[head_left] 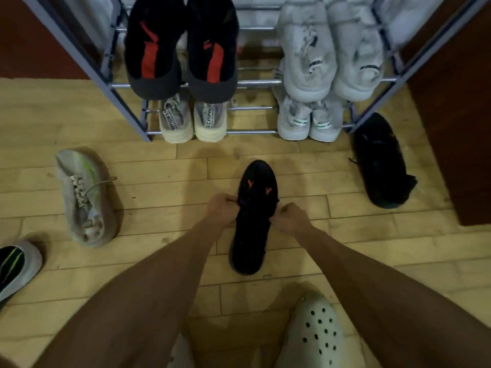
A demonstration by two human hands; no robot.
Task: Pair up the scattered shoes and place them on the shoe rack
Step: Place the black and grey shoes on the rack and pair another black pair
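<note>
**A:** Shoes first: how many, and where?

**B:** Four pairs sit on the shoe rack (127,107) at twelve o'clock. The upper rail carries a black-and-red pair (183,49) and a pale grey pair (332,49); the lower rail carries a cream pair (192,123) and a grey pair with green tabs (308,120). Four single shoes lie loose on the wooden floor (164,166).

**A:** Which singles?

**B:** A black shoe with orange marks (253,216) at the centre, a second black shoe (382,163) at two o'clock beside the rack's right leg, a grey lace-up shoe (85,197) at nine o'clock, and a grey shoe with green stripes (16,266) at eight o'clock, cut by the frame edge.

**A:** How does the centre one lie?

**B:** Its long axis runs six to twelve, toe toward the rack.

**A:** And the hands?

**B:** The left hand (221,208) and right hand (291,217) flank its lace area, fingers curled closed and pinching there; whether on laces or upper is too dark to tell. A perforated white clog (316,333) shows at five o'clock.
</note>
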